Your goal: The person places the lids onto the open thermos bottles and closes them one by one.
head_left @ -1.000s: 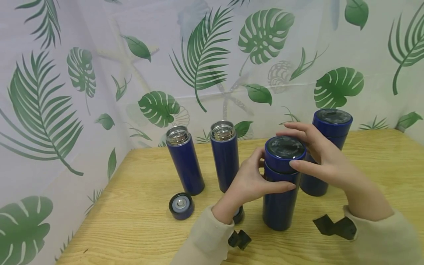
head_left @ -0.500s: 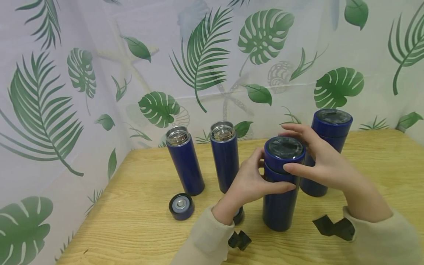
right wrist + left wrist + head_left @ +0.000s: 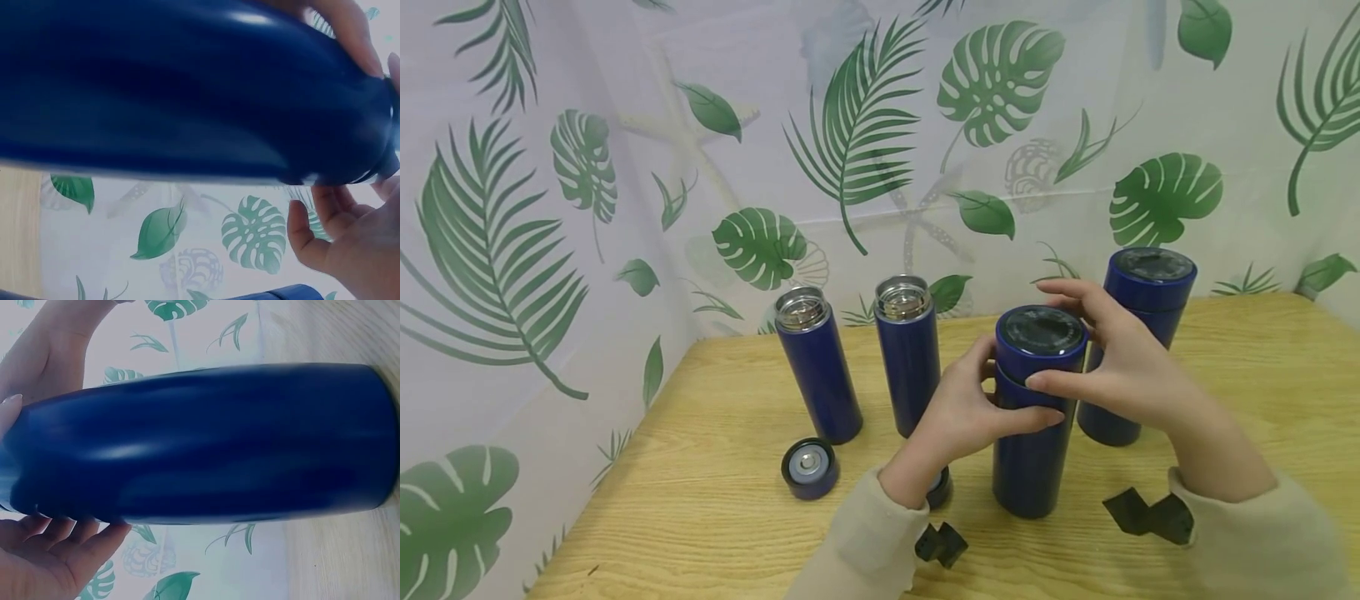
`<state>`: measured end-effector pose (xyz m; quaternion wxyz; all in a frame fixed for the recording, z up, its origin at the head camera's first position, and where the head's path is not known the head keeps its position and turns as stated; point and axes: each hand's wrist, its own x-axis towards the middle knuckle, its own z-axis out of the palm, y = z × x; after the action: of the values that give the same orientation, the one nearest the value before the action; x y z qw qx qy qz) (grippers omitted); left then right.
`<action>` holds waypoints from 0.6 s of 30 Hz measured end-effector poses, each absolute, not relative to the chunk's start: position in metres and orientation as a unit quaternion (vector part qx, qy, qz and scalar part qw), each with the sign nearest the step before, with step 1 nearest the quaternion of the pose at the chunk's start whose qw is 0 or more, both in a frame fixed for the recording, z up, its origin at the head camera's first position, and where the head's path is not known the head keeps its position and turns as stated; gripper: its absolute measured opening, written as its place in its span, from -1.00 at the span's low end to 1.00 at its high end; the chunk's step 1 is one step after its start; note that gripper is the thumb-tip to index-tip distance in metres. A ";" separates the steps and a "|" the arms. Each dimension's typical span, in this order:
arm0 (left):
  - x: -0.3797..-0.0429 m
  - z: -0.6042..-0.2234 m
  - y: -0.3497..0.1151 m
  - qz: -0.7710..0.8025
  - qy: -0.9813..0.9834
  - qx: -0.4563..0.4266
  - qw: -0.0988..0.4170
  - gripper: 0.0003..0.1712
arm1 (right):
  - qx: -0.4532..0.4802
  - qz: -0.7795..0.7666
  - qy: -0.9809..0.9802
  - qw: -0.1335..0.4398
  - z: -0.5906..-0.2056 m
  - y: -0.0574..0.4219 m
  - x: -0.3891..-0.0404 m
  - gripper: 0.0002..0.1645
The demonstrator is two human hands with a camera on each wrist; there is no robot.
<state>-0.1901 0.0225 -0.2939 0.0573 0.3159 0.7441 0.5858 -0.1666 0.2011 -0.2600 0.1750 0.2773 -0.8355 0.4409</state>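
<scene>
A dark blue thermos bottle (image 3: 1028, 471) stands upright near the front of the table, its glossy black-topped lid (image 3: 1039, 333) seated on the neck with a thin dark seam below. My left hand (image 3: 958, 410) grips the bottle's upper body, thumb lying across the front. From the right, my right hand (image 3: 1123, 362) holds the lid, thumb in front at its lower edge and fingers behind. In the left wrist view the bottle wall (image 3: 237, 444) fills the middle. The right wrist view shows the same wall (image 3: 156, 94) close up, with fingertips around the lid end.
Two blue bottles without lids, one on the left (image 3: 822, 375) and one beside it (image 3: 910, 358), stand behind my left arm. An upturned lid (image 3: 810, 468) lies before them; another (image 3: 940, 490) is partly hidden by my left wrist. A lidded bottle (image 3: 1150, 292) stands behind my right hand.
My right thumb has slid leftward across the front of the lid, the right wrist shifting slightly left with it. My left hand keeps its hold on the bottle.
</scene>
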 end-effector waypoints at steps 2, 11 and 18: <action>-0.186 -0.288 0.021 0.591 0.741 0.313 0.066 -0.27 | 0.304 0.453 -0.821 0.167 -0.260 0.202 -0.167 -0.13; -0.190 -0.292 0.022 0.594 0.737 0.313 0.074 -0.24 | 0.404 0.552 -0.721 0.113 -0.263 0.207 -0.171 -0.23; -0.194 -0.297 0.023 0.595 0.734 0.321 0.067 -0.22 | 0.339 0.499 -0.784 0.147 -0.261 0.204 -0.170 -0.14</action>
<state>-0.1943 0.0231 -0.2974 0.0668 0.3213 0.7339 0.5948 -0.1698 0.2043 -0.2613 0.1475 0.3386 -0.7838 0.4992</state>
